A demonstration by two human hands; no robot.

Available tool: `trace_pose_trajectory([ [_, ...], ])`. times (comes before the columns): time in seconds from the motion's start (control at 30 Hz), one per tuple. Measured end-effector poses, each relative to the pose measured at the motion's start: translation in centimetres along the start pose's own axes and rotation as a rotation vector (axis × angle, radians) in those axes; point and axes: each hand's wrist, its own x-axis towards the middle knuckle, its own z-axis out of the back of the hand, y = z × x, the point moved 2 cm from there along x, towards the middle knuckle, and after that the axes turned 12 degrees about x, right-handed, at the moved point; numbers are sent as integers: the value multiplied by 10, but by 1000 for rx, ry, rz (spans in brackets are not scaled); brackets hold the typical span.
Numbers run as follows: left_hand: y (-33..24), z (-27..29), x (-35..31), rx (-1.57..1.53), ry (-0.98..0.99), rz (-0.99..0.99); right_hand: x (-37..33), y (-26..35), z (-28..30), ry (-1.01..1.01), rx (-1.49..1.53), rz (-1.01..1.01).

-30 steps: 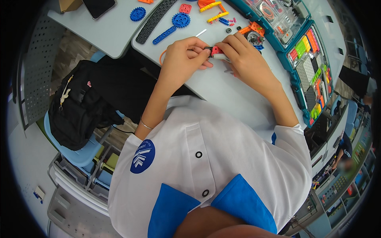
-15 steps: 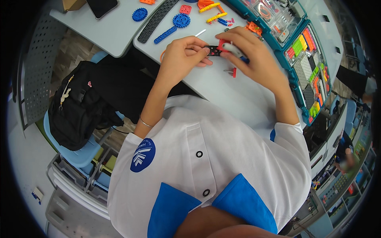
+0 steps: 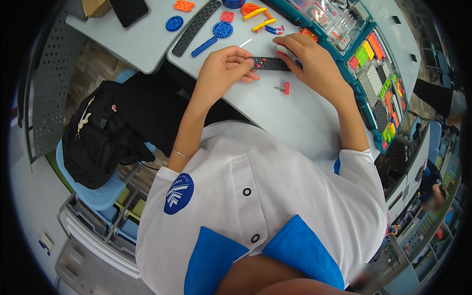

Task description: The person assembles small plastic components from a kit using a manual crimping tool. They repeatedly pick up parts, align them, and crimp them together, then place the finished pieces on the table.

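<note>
My left hand (image 3: 222,73) pinches the left end of a black perforated beam (image 3: 271,64), which has small red pegs in its holes near the fingers. At the beam's right end is my right hand (image 3: 314,61), its fingers curled around a white-and-red piece (image 3: 281,49) just beyond the beam. The fingers hide most of that piece, and I cannot make out its kind. A red block with a grey axle (image 3: 286,88) lies on the table nearer me. Past my left hand lies a thin white rod (image 3: 245,43).
A teal case (image 3: 365,93) with coloured building parts stands open at the right. Farther off lie a curved black strip (image 3: 195,28), a blue gear (image 3: 222,29), a blue beam (image 3: 204,46) and yellow pieces (image 3: 263,24). A phone (image 3: 129,11) rests on the left table; a black backpack (image 3: 98,132) hangs on a chair.
The white-and-red piece in my right hand has moved off the black beam to its far side. More of the beam's right part now shows. My left hand keeps its hold.
</note>
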Motion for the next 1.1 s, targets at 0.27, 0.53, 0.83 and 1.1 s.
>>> trace_pose_trajectory([
  [0.27, -2, -3, -2, -18, -68, -4, 0, 12, 1, 37, 214, 47],
  [0.53, -48, 32, -7, 657, -471, -290, -3, 6, -12, 84, 121, -49],
  [0.83, -1, 255, 104, 1324, -1373, 20, 1, 2, -16, 57, 114, -12],
  [1.1, -9, 248, 106, 1047, -1287, -96, -2, 2, -16, 54, 120, -28],
])
